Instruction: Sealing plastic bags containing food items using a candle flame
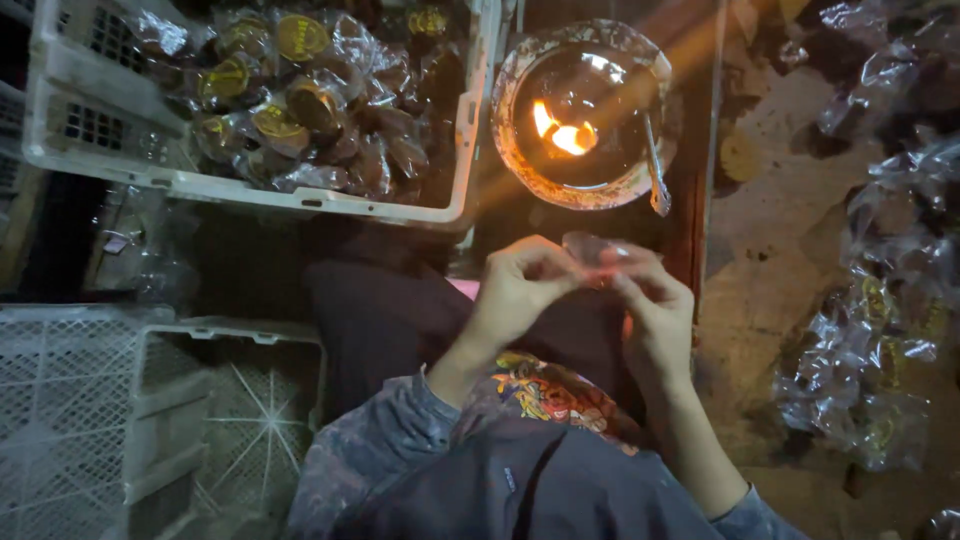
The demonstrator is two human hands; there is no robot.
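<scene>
My left hand [520, 285] and my right hand [652, 305] meet in front of me, fingers pinched on a small clear plastic packet [592, 248] held between them. What is inside the packet is too dim to tell. Just beyond the hands stands a foil-lined bowl [520, 75] with a small flame [562, 132] burning in it. A metal spoon [655, 165] leans on the bowl's right rim.
A white plastic crate [250, 195] at the top left holds several wrapped dark items with yellow round labels. Empty white crates [150, 420] sit at the lower left. More clear-wrapped packets [880, 330] lie piled on the ground at the right.
</scene>
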